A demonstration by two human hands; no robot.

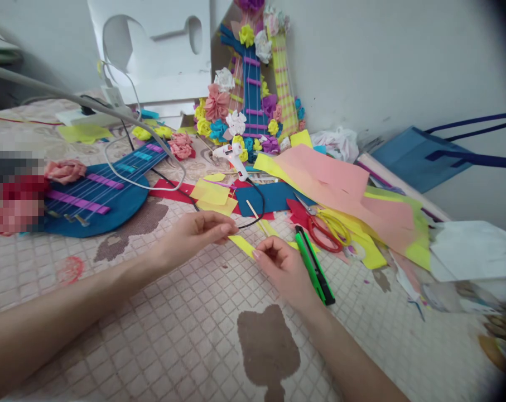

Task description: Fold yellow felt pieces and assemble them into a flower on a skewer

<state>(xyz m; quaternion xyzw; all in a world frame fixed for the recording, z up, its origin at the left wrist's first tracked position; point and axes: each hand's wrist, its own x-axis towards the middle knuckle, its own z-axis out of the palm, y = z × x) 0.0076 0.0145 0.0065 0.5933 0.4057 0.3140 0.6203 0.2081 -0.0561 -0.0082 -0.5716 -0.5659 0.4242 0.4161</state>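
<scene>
A short yellow paper strip (241, 245) is stretched between my two hands, just above the table. My left hand (200, 231) pinches its left end between thumb and fingers. At the other end, my right hand (280, 259) grips it with curled fingers. Right beside my right hand lies a green utility knife (313, 265). Beyond the hands are a thin pale stick (251, 209), a blue paper piece (269, 198) and yellow paper squares (213, 192). Red- and yellow-handled scissors (326, 229) rest to the right.
A white glue gun (235, 159) stands behind, its black cord looping toward my hands. On the left lies a blue paper guitar (106, 195), crossed by a white cable (144, 187). Decorated guitars (253, 95) lean at the wall. Pink crepe paper (340, 184) covers the right side.
</scene>
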